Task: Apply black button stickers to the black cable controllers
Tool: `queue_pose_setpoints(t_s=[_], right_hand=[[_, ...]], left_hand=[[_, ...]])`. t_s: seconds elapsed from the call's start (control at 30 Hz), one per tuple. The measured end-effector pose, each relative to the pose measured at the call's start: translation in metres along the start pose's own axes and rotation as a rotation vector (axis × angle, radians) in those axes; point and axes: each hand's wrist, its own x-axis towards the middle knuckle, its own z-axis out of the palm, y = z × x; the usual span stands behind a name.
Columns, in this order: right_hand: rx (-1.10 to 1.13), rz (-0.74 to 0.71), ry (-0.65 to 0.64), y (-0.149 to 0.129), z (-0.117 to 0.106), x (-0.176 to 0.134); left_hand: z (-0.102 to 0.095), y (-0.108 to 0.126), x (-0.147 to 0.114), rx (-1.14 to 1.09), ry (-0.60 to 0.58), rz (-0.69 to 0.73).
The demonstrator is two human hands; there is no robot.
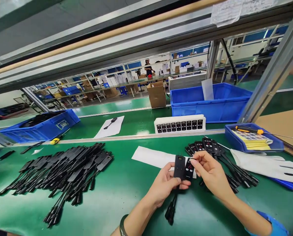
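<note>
Green workbench [126, 200], aluminium frame posts [271, 75], shelving rows [107, 80] across a bright factory hall.

Both forearms were bare. Left grip [164, 186] was ungloved, a dark band [122, 225] on its wrist at 6 o'clock. Right grip [211, 173] ungloved, blue sleeve cover [274, 226] at 5 o'clock.

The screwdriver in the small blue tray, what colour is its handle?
The screwdriver handle is yellow and black, seen in the head view.
</note>
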Motion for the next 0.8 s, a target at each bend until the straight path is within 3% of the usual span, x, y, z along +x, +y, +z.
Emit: queue_pose_setpoints(t_s=[0.3, 0.8], right_hand=[[-0.008, 0.121, -0.026, 0.0035, 0.0009, -0.0035], [0.001, 0.119, -0.029, 0.0021, 0.0033, -0.0041]], left_hand=[[0.0017, -0.0046, -0.003, -0.022, -0.103, -0.055], [0.0027, -0.0062, -0.0036, -0.012, -0.143, -0.053]])
